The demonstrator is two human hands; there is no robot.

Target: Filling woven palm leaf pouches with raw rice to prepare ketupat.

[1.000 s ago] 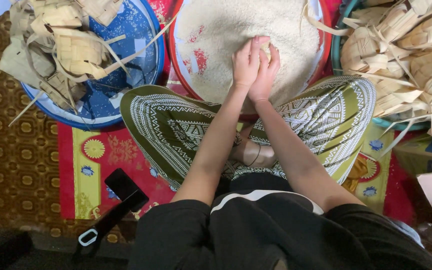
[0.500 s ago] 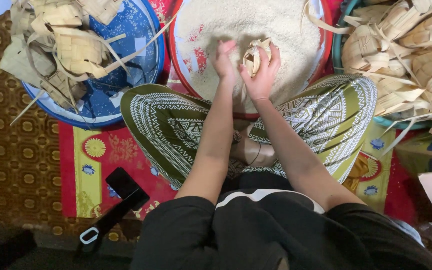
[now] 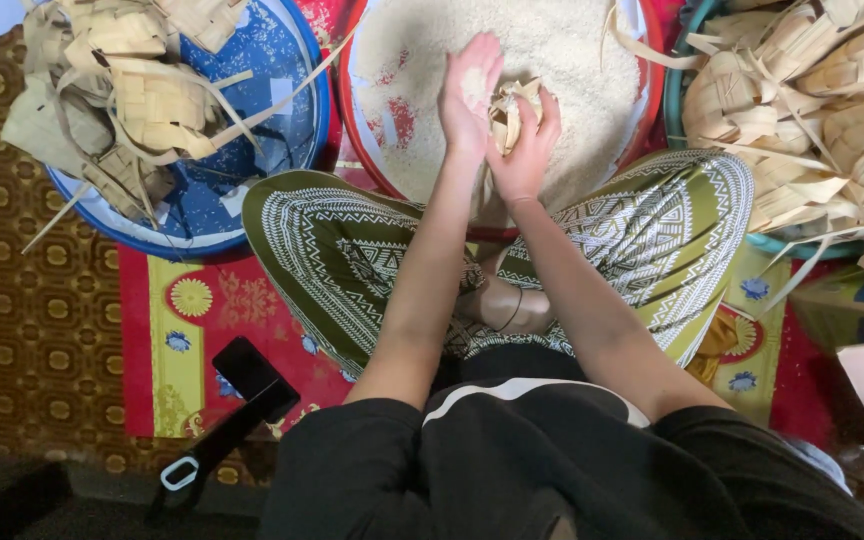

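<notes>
A person seated cross-legged on a patterned floor mat (image 3: 177,345) fills a woven palm-leaf pouch (image 3: 508,112) with raw rice over a red-rimmed basin (image 3: 357,130). The right hand (image 3: 524,150) has its fingers closed around the pouch, holding it just above the heap of rice (image 3: 552,60). The left hand (image 3: 468,92) is raised beside it, fingers extended and palm dusted with grains, tipped toward the pouch's opening.

Judging by the scene, the work looks well under way but far from finished. A blue basin (image 3: 302,130) to the person's left holds a loose tangle of woven casings (image 3: 142,95), and a teal-rimmed basin (image 3: 676,110) to the right is piled high with similar pouches (image 3: 812,110). Which pile is filled and which is empty cannot be told from here. The rice basin itself remains well stocked.

How full the held pouch is stays hidden, since the right hand wraps most of it and its opening faces away from the camera. Whether rice is falling from the left palm at this instant is too fine to make out. The far edges of all three basins are cut off by the frame. A dark strap with a buckle (image 3: 214,425) lies on the mat near the person's left knee; its purpose is unclear.
</notes>
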